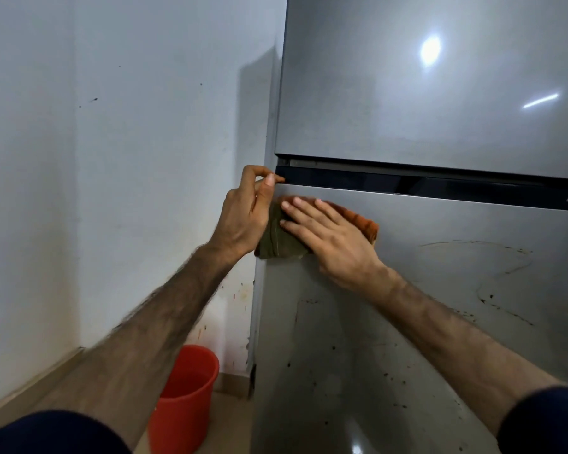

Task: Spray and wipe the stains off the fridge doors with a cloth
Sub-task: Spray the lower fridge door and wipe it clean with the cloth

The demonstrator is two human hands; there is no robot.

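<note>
A grey two-door fridge fills the right half, with its upper door (423, 93) above a black strip and its lower door (440, 290) below. Dark specks and thin brown stain lines mark the lower door (492, 290). My right hand (328, 237) lies flat with straight fingers on an orange and olive cloth (279, 240), pressing it against the lower door's top left corner. My left hand (248, 211) is curled at the door's left edge, thumb and fingertip meeting at the corner by the black strip. Its fingers hide whether it pinches the door edge or the cloth.
A red plastic bucket (184, 394) stands on the floor left of the fridge, beside the white wall (112, 158). The wall carries small marks and coloured splashes low down near the fridge. No spray bottle is in view.
</note>
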